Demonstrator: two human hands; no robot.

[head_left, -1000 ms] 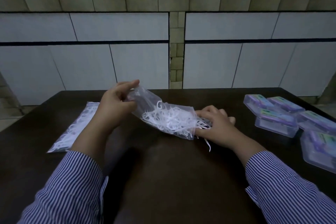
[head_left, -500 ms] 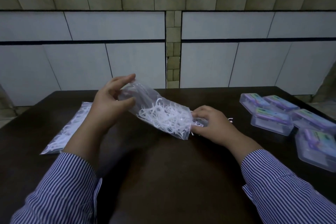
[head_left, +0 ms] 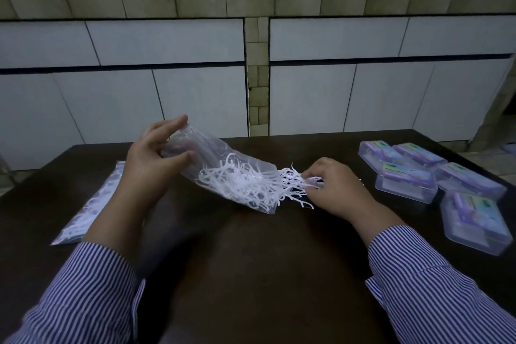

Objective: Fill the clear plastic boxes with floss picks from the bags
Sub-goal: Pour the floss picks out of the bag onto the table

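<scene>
Extraction step: left hand is gripping the bag at frame centre; right hand is pinching floss picks from its mouth. Next move likely calls for opening a box at right.

dark table with sealed bag, clear boxes

I see both my arms in long sleeves of blue-and-white pinstriped shirt cloth, the left sleeve and right sleeve ending in buttoned-looking cuffs at the wrists. My hands are bare, without rings or a watch.
</scene>
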